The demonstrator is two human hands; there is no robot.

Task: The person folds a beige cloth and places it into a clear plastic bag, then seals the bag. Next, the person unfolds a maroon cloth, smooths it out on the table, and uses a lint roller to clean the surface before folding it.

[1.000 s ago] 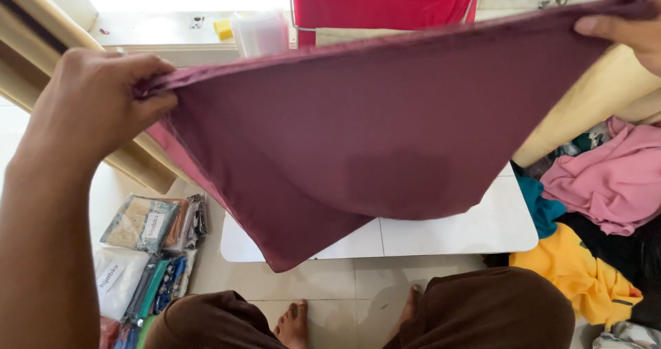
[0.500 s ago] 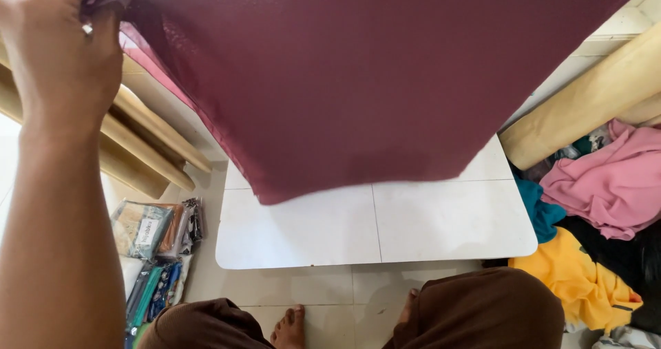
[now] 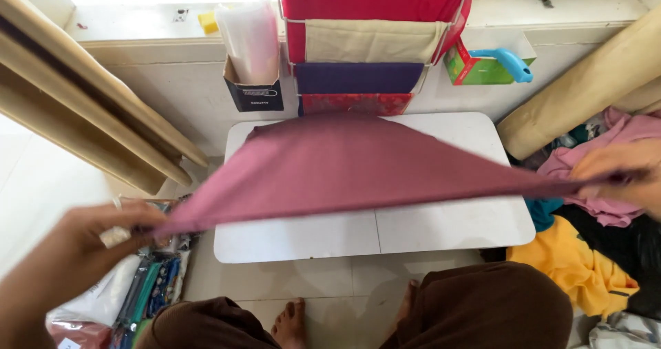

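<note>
The left hand [image 3: 103, 235], at eight o'clock, and the right hand [image 3: 623, 173], at three o'clock, each pinch a corner of the maroon triangular cloth [image 3: 351, 166] stretched over the white low table [image 3: 441, 228].

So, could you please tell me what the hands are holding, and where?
Both hold the maroon cloth: left hand and right hand each pinch an opposite corner.

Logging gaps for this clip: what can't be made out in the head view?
- Right hand: motion-blurred; grip on the maroon cloth unclear.
- Left hand: blurred; fingertips hidden behind the cloth corner.
- White table: middle covered by the cloth.
- Packets: partly cut off by the left arm.
</note>
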